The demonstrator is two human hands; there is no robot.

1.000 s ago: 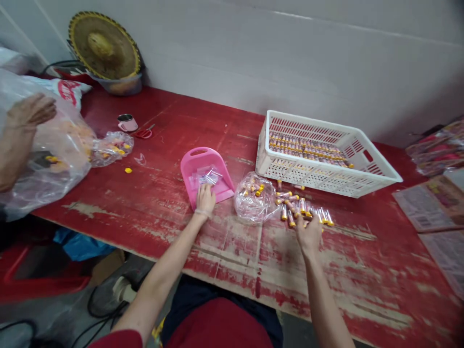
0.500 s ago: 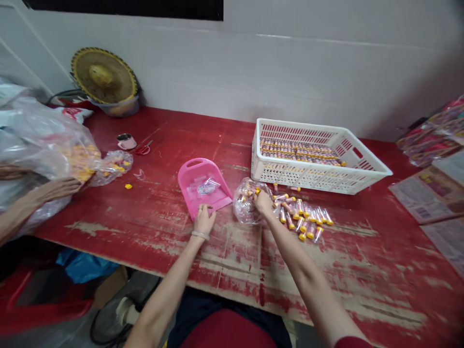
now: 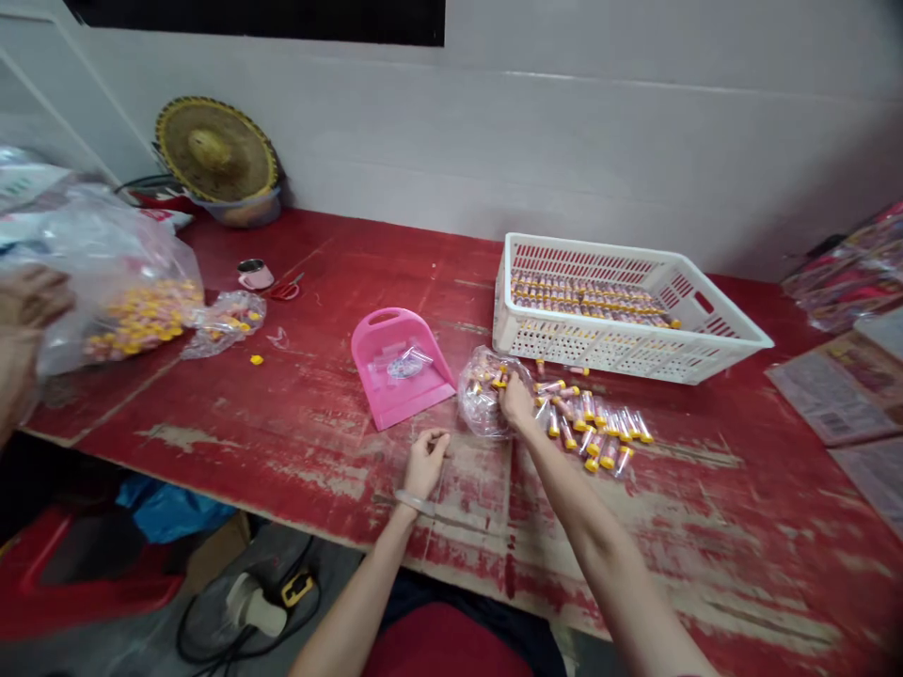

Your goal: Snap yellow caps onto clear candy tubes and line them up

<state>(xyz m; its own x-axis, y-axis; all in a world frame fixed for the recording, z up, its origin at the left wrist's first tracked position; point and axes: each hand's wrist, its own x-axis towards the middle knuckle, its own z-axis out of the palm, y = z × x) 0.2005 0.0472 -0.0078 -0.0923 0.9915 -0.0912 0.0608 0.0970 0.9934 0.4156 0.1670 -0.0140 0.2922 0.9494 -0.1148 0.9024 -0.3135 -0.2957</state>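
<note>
My right hand is closed at the right side of a clear plastic bag containing small yellow-capped tubes. Its fingertips are beside a yellow cap, and what they grip is hidden. Over the table, just below the pink dustpan-shaped scoop, my left hand has its fingers curled together with nothing visible in them. Crumpled clear plastic lies in the scoop. Loose clear tubes with yellow caps are strewn on the table right of my right hand.
Behind the loose tubes stands a white crate holding rows of tubes. At left, another person's hands are at a large bag of yellow-capped pieces. A pink mug, scissors and cartons are also on the table.
My left hand has left the scoop's front edge and moved right and nearer to me, its fingers curling in. My right hand stays at the bag. The other person's hands have shifted left.
</note>
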